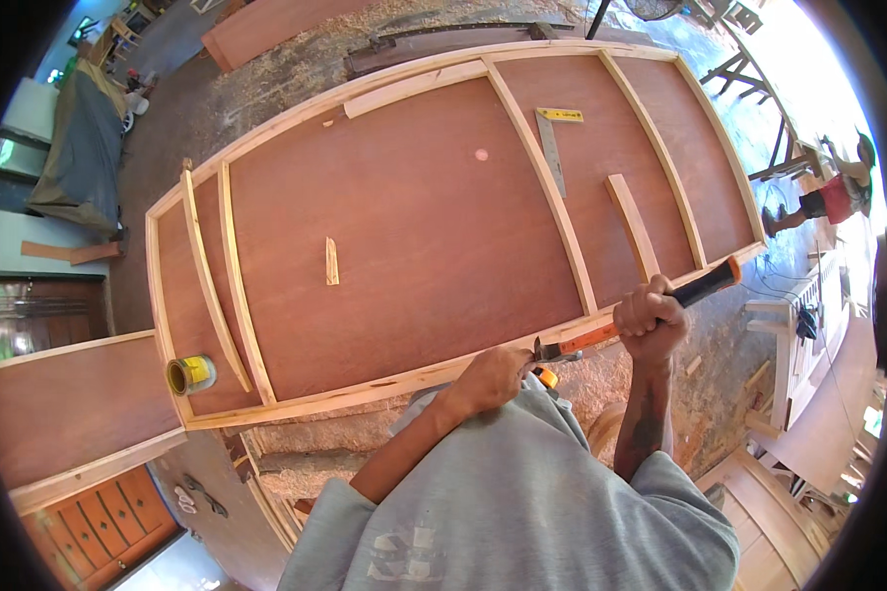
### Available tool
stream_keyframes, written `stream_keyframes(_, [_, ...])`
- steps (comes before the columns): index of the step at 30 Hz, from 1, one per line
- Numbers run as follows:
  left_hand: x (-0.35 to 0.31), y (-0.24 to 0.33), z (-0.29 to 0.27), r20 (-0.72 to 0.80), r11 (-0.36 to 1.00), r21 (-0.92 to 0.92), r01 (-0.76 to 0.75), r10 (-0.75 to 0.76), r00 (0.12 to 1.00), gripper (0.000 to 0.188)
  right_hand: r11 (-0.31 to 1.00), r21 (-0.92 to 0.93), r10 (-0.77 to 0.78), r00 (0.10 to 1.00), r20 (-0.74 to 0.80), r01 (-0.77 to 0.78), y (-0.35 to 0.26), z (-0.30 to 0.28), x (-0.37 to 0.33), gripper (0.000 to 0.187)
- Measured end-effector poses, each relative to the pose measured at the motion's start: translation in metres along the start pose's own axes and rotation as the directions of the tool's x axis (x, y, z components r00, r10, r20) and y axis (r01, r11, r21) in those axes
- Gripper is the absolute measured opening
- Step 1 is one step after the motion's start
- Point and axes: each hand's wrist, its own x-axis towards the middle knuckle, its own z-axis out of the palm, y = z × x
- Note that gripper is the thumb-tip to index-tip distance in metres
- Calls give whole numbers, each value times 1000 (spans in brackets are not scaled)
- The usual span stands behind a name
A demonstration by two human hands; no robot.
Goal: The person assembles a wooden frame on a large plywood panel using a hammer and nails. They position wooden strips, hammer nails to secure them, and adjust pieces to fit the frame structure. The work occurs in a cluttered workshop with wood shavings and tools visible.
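Note:
My right hand is wrapped round the orange and black handle of a hammer. The hammer's metal head lies beside my left hand, at the near edge of a large door-like panel. That panel is reddish-brown plywood with pale wood strips along its edges and across it. The fingers of my left hand are closed near the near edge strip; what they pinch, if anything, is hidden. A small orange and black thing shows just below the hammer head, against my grey shirt.
On the panel lie a yellow-handled try square, a loose wood strip, a short offcut and a yellow tin. Wood shavings cover the floor. Another person stands at the far right. A second panel adjoins left.

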Motion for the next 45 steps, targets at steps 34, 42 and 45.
stream_keyframes(34, [-67, -116, -17, -578, 959, 90, -267, 269, 771, 28, 613, -344, 696, 692, -193, -712, 91, 93, -111, 55])
stream_keyframes(42, [-85, -109, 26, -150, 947, -167, -275, 251, 956, 37, 383, -360, 480, 517, -709, -851, 154, 86, -217, 56])
stream_keyframes(45, [-146, -151, 44, 190, 677, -677, 289, -219, 957, 53, 428, -190, 481, 401, -779, -883, 147, 74, -238, 38])
